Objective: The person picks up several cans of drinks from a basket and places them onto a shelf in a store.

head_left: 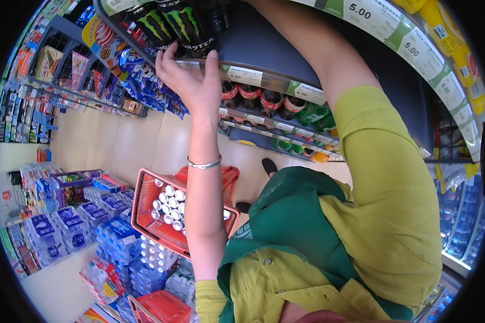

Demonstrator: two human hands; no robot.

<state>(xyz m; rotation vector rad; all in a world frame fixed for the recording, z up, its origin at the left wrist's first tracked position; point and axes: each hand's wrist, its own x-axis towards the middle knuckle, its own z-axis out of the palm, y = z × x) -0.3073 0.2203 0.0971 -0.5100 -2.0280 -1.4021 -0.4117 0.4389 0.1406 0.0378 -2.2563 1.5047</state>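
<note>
At the shelf front my left hand (191, 81) has its thumb and fingers spread. The fingertips rest at the lower front of black drink cans (186, 27) with green claw-like marks, without closing round one. A silver bangle (205, 162) circles my left wrist. My right forearm (293, 35) reaches deep over the same dark shelf (253, 43); its hand is beyond the top edge of the picture. More black cans stand behind the front ones, partly cut off.
Bottles of dark drink (271, 99) stand on the shelf below. Behind my left arm is a red basket (140, 210) of silver-topped cans. Blue snack packets (140, 67) hang at the shelf's left end. Wrapped bottle packs (118, 239) are stacked at lower left.
</note>
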